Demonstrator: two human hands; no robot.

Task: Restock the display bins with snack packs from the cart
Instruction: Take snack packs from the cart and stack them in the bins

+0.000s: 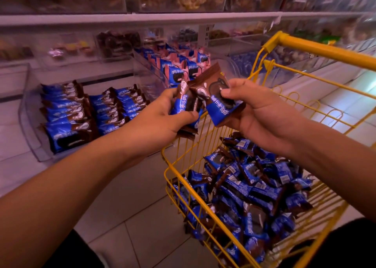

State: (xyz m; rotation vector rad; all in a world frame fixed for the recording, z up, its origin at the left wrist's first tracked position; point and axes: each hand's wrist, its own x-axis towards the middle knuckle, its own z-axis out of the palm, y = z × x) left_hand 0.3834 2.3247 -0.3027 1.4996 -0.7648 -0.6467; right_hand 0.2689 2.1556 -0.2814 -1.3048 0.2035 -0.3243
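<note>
On my left I see the clear display bin (30,125) holding rows of blue-and-brown snack packs (69,113). The left hand (162,119) grips a small stack of packs (188,103), thumb across the front, fingers curled behind; perhaps three, the overlap hides the count. The right hand (262,113) pinches one pack (218,97) between thumb and fingers, touching that stack. Below sits the yellow cart (325,50), heaped with loose packs (250,190).
</note>
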